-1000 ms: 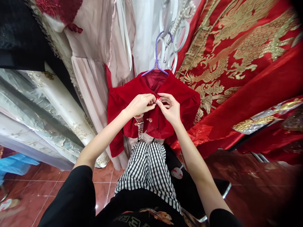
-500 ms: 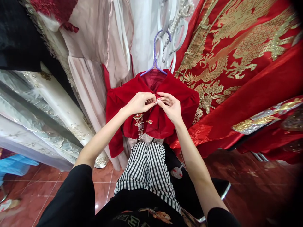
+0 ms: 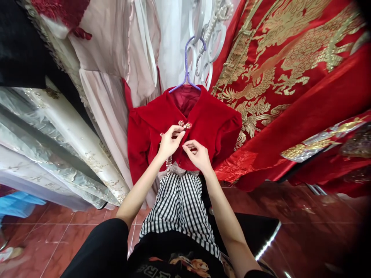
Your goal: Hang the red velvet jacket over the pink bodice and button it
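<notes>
A red velvet jacket (image 3: 142, 119) hangs in front of me on a purple hanger (image 3: 186, 65). A flower-shaped jewelled clasp (image 3: 184, 124) sits at the bottom of its V-shaped collar. My left hand (image 3: 172, 142) is just below the clasp, fingers closed in a pinch near the front edge; what they hold, if anything, is too small to name. Lower and to the right, my right hand (image 3: 197, 153) is bent in a pinch at the jacket front, its fingertips' contents unclear. A beaded tassel ornament (image 3: 169, 164) hangs partly hidden behind my left hand.
Pale dresses (image 3: 101, 92) hang at the left, and a red garment with gold embroidery (image 3: 261, 77) hangs at the right. White rings (image 3: 216, 42) stand behind the hanger. Below lie my checkered lap (image 3: 176, 204), a black flat item (image 3: 249, 235) and the red tiled floor (image 3: 307, 239).
Both hands have moved down from the collar clasp, which is now uncovered and joined across the front. My right hand has dropped further than my left. The view has shifted slightly.
</notes>
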Action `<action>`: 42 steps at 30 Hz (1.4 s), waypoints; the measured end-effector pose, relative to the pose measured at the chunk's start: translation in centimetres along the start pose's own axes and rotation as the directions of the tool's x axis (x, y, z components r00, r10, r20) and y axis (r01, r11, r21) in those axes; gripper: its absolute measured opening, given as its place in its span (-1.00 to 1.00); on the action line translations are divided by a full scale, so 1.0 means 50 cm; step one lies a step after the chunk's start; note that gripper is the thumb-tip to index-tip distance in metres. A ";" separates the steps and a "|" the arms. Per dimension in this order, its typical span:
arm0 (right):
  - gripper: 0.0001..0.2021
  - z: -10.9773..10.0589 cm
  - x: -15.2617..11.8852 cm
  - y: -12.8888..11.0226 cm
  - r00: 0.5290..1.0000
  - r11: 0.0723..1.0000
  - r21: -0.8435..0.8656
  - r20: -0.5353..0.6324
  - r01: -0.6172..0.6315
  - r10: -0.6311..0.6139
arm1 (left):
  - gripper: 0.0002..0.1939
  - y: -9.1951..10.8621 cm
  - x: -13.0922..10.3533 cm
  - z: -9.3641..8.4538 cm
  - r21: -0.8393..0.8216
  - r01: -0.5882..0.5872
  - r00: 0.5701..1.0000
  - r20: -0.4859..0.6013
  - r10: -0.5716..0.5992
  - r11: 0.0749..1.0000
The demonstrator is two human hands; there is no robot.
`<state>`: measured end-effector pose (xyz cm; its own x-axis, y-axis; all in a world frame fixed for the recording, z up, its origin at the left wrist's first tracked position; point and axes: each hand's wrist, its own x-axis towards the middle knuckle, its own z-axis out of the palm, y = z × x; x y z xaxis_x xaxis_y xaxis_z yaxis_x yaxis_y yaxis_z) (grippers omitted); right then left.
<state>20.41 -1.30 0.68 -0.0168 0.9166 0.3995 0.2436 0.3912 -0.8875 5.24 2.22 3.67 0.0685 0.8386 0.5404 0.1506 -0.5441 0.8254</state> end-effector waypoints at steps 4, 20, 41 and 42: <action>-0.75 -0.027 -0.016 0.011 0.990 1.000 -0.019 -0.139 -0.003 0.000 | -0.75 -0.017 -0.029 0.015 -0.021 0.012 1.000 0.024 -0.011 1.000; -0.59 -0.085 -0.029 -0.032 0.986 1.000 -0.009 -0.169 -0.001 -0.001 | -0.52 -0.052 -0.036 0.017 0.065 -0.071 0.987 0.149 0.061 0.995; -0.40 -0.044 -0.100 -0.045 0.987 0.984 -0.090 -0.029 0.155 -0.159 | -0.78 -0.080 -0.089 -0.029 0.446 0.138 0.847 -0.516 0.128 0.884; -0.43 -0.045 -0.100 -0.044 0.982 0.975 -0.122 -0.018 0.185 -0.189 | -0.79 -0.078 -0.090 -0.030 0.432 0.119 0.848 -0.513 0.135 0.894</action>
<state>22.14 -6.92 1.19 -0.0450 0.8245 0.5641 0.3528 0.5414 -0.7632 2.87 0.52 -1.74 -0.4275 0.6247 0.6535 0.5691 -0.3757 0.7314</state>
